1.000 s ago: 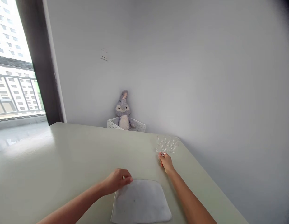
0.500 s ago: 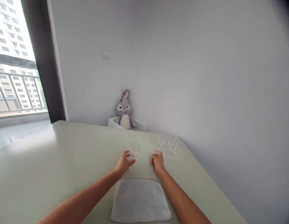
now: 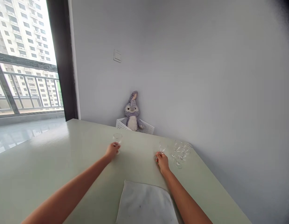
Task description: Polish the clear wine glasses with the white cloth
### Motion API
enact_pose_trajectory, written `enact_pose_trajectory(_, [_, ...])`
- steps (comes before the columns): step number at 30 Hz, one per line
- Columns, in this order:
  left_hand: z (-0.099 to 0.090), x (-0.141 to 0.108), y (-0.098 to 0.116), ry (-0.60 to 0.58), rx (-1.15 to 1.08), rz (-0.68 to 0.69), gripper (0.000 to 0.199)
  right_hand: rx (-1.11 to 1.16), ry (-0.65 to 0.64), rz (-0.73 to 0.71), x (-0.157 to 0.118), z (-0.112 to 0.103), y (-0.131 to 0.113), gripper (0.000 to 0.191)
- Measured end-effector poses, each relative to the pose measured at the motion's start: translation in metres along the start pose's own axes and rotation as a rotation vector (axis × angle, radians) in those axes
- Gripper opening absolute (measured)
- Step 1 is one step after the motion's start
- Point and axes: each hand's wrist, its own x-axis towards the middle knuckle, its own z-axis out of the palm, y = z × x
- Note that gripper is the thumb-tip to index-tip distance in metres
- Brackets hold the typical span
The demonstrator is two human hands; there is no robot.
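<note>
A clear stemmed glass (image 3: 117, 137) stands upright at the middle left of the table, and my left hand (image 3: 112, 150) is closed around its stem. My right hand (image 3: 163, 160) pinches the lower part of a second stemmed glass (image 3: 162, 146), which is faint against the pale tabletop. Just right of that hand, several more clear stemmed glasses (image 3: 181, 152) stand close together near the table's right edge. Between my forearms, at the near side, lies a light grey cloth (image 3: 145, 203).
The pale green table (image 3: 88, 177) meets a grey wall (image 3: 193, 77) at the back and right. Behind its far edge sits a plush rabbit (image 3: 132, 119) in a white perforated basket (image 3: 147, 128). A balcony railing (image 3: 30, 90) shows through the opening on the left.
My left hand has moved left with its glass and closed around the stem. My right hand has taken hold of a glass, now apart from the cluster. The view has shifted left.
</note>
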Motion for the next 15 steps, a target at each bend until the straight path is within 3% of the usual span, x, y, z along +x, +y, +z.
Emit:
enact_pose_trajectory(4, [-0.044,0.034,0.004,0.136,-0.012,-0.030,0.021,0.052,-0.159,0.048,-0.026,0.021,-0.004,0.026])
enact_pose_trajectory(8, [-0.064,0.034,0.008,0.299,-0.014,-0.059,0.041,0.131,-0.287,0.095,-0.047,0.038,-0.011,0.029])
enact_pose_trajectory(11, [-0.048,0.004,0.001,0.371,-0.006,-0.041,0.051,0.193,-0.368,0.134,-0.060,0.050,-0.016,0.034])
enact_pose_trajectory(13, [-0.024,-0.025,-0.007,0.287,0.000,0.008,0.046,0.227,-0.417,0.159,-0.069,0.060,-0.019,0.039])
enact_pose_trajectory(15, [0.003,-0.054,-0.017,0.131,0.013,0.066,0.042,0.253,-0.472,0.180,-0.079,0.070,-0.022,0.044])
